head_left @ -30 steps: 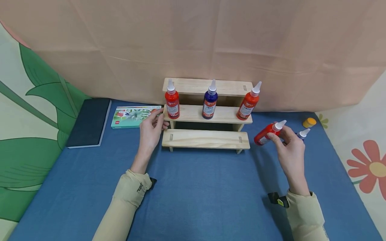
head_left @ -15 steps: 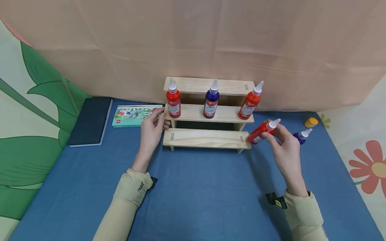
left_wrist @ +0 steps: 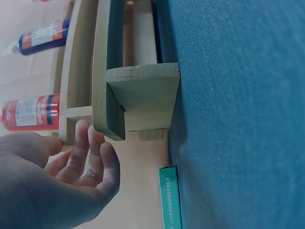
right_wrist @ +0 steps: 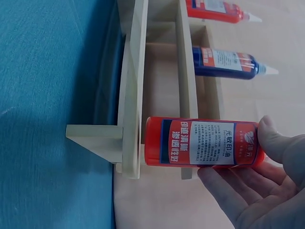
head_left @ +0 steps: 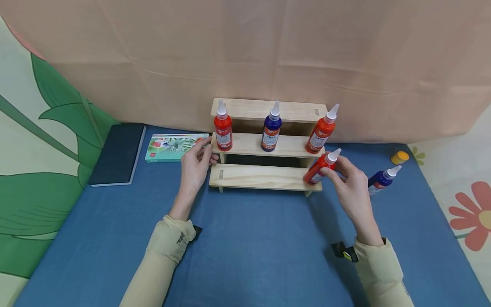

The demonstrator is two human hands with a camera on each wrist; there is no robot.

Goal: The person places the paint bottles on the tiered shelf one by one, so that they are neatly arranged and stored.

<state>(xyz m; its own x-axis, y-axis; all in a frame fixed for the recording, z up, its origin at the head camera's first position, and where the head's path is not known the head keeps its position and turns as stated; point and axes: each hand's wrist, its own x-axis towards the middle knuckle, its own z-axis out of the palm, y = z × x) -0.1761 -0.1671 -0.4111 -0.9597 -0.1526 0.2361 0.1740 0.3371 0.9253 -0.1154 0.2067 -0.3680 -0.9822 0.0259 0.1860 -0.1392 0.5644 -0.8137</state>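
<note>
My right hand (head_left: 353, 187) pinches a red ink bottle (head_left: 319, 169) with a white pointed cap between thumb and fingers. The bottle leans a little, its base right at the right end of the lowest step of the wooden tiered shelf (head_left: 264, 177). In the right wrist view the label of this red bottle (right_wrist: 205, 143) faces the camera. With loosely bent fingers, my left hand (head_left: 193, 164) touches the left end of the shelf. Another red bottle (head_left: 223, 133), a blue bottle (head_left: 271, 133) and a third red bottle (head_left: 320, 134), tilted right, stand on the middle step.
To the right, a blue bottle (head_left: 381, 180) leans on the blue cloth (head_left: 253, 247), near a yellow round item (head_left: 400, 157). A green box (head_left: 172, 147) and a dark notebook (head_left: 118, 154) lie left of the shelf. A beige curtain (head_left: 245, 51) hangs behind.
My right hand has carried the red bottle left, from beside the shelf to the right end of its lowest step. The left hand stays at the shelf's left end.
</note>
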